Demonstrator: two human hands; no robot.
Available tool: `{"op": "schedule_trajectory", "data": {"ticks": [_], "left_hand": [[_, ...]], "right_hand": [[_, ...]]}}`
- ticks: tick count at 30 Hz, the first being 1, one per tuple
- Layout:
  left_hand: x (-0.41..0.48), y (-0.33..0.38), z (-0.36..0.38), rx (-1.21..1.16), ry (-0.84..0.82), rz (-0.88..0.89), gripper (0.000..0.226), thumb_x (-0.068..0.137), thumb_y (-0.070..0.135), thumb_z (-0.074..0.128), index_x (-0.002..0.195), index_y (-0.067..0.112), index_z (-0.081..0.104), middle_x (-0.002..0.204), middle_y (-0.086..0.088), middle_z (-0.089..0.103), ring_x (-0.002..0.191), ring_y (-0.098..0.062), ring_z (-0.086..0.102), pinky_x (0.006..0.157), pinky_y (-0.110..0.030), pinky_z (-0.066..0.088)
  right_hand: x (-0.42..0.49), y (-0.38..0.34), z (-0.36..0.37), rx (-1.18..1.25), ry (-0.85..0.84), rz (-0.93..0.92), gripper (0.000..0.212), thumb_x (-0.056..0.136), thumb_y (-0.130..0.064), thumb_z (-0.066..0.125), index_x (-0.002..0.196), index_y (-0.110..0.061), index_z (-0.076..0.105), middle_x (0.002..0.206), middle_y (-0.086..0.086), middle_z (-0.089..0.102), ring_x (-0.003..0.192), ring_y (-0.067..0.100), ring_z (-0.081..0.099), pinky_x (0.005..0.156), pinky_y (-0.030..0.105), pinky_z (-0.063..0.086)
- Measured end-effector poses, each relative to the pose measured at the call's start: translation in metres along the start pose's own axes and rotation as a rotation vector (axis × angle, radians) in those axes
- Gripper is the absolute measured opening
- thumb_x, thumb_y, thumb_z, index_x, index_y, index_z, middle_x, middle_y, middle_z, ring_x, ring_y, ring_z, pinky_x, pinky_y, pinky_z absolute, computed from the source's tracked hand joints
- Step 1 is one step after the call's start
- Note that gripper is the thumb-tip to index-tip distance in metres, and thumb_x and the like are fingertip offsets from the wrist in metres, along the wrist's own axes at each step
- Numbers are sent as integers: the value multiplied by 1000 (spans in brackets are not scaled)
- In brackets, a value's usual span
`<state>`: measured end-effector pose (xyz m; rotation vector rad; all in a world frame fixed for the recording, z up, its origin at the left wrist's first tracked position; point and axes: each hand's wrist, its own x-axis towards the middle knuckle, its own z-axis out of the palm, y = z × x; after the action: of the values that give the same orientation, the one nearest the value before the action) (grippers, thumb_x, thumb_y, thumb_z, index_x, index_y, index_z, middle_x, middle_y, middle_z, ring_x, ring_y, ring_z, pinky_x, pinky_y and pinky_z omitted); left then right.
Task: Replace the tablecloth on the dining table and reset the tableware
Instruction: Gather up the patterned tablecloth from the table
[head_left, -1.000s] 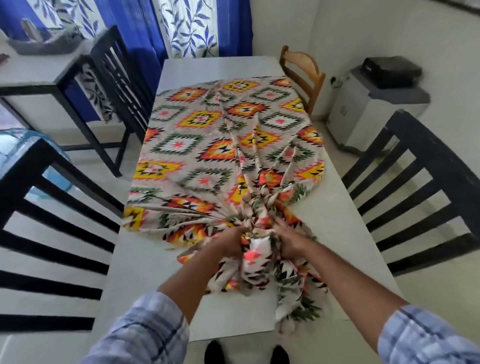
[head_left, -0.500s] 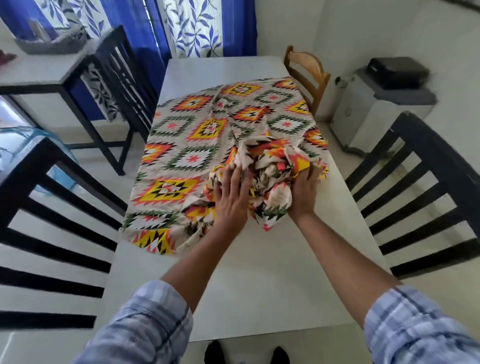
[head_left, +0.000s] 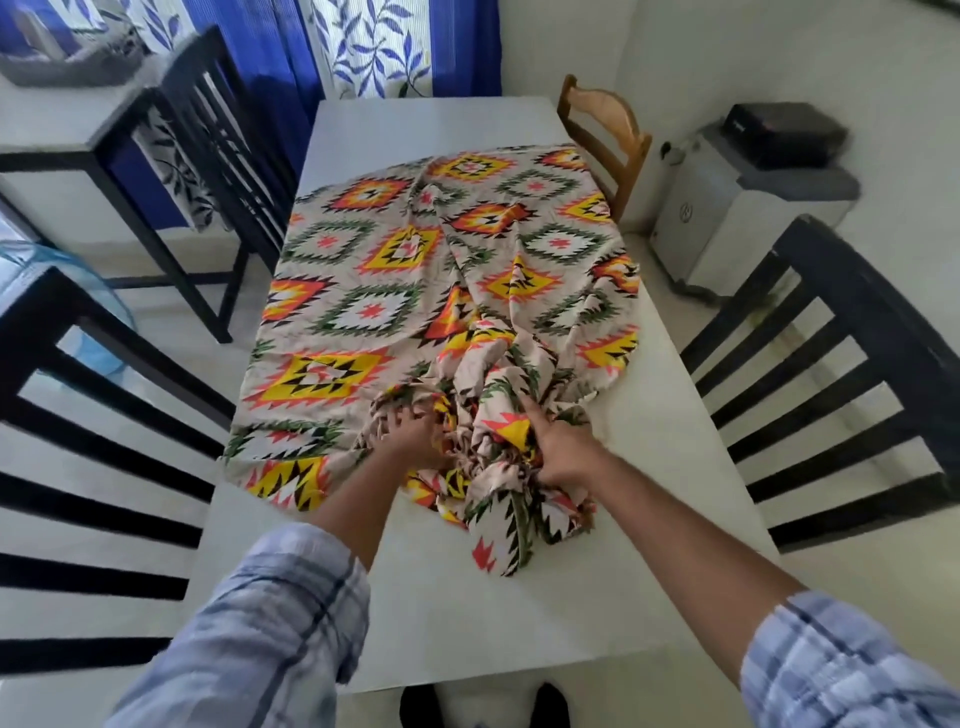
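Observation:
A patterned tablecloth (head_left: 395, 270) with orange, yellow and green diamonds lies partly spread over the far half of the white dining table (head_left: 519, 613). Its near end is bunched into a crumpled heap at the table's middle. My left hand (head_left: 413, 434) grips the left side of that heap, fingers curled into the folds. My right hand (head_left: 558, 449) grips the right side of the heap. No tableware is in view on the table.
Black slatted chairs stand at the left (head_left: 78, 415), the far left (head_left: 218, 130) and the right (head_left: 857, 374). A wooden chair (head_left: 608, 130) sits at the far right corner. A grey appliance (head_left: 743, 208) with a black box on top stands by the wall. Blue curtains hang behind.
Both hands pushed the bunched cloth away up the table, then drew it back toward me. The heap now lies near the table's middle again, with both hands gripping it.

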<state>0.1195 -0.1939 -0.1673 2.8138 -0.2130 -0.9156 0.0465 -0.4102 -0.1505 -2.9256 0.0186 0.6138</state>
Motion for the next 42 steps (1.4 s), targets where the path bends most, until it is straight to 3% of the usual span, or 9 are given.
{"op": "schedule_trajectory", "data": {"ticks": [3,11,14,18,24,28,30,38,42], "left_hand": [[-13,22,-3,-496,72,75,42,88,15,62,128,3,54,107,-12,60,94,-16,63,79,-30,52],[-63,80,-22,-825,-109,516,14,82,11,69,89,10,57,81,-9,65,70,-16,61,57,-26,48],[-43,65,-27,-622,217,400,59,75,22,75,124,19,42,116,-9,59,104,-26,60,84,-40,54],[-11,24,-23,194,79,269,130,61,54,79,150,33,-13,159,-8,-18,144,-40,-14,113,-65,6],[-48,53,29,434,74,379,75,84,31,63,148,23,25,149,-7,29,138,-32,29,108,-65,23],[-74,61,63,638,265,520,68,88,29,59,148,16,29,157,-14,17,143,-36,18,110,-64,18],[-77,50,74,714,282,543,78,61,41,80,132,23,55,148,-12,41,133,-34,42,101,-62,35],[-49,27,42,304,439,211,95,74,24,71,152,29,17,158,-11,-12,144,-41,-13,106,-71,-9],[-50,30,-2,-213,280,31,66,99,8,46,152,11,8,158,-20,7,144,-34,18,92,-18,36]], "right_hand": [[8,-6,-1,2,-71,37,116,74,-18,73,151,-23,-13,114,16,59,92,29,63,73,35,54],[25,13,-17,489,150,219,67,94,-28,50,152,-29,16,153,13,29,136,31,35,107,41,33],[13,-1,2,279,366,108,79,84,-33,62,151,-22,21,151,6,32,139,27,28,111,45,28],[-1,-28,39,91,367,-112,58,85,-20,60,140,-15,45,145,7,44,131,31,41,101,42,35],[9,5,-12,665,-223,-126,65,78,-10,72,136,-18,44,131,4,53,116,16,52,91,23,44],[29,36,-20,379,-81,166,115,68,-13,75,150,-39,-1,159,11,2,143,32,19,110,42,32],[31,31,-8,333,-127,152,120,69,-14,73,148,-42,-13,156,10,16,129,31,42,93,39,47],[15,-31,-32,412,471,-37,9,73,-6,67,81,-9,68,90,13,61,89,31,60,68,29,46],[-9,-59,-32,462,450,-346,22,67,-3,71,88,-7,67,132,15,45,119,29,47,97,30,45]]}}
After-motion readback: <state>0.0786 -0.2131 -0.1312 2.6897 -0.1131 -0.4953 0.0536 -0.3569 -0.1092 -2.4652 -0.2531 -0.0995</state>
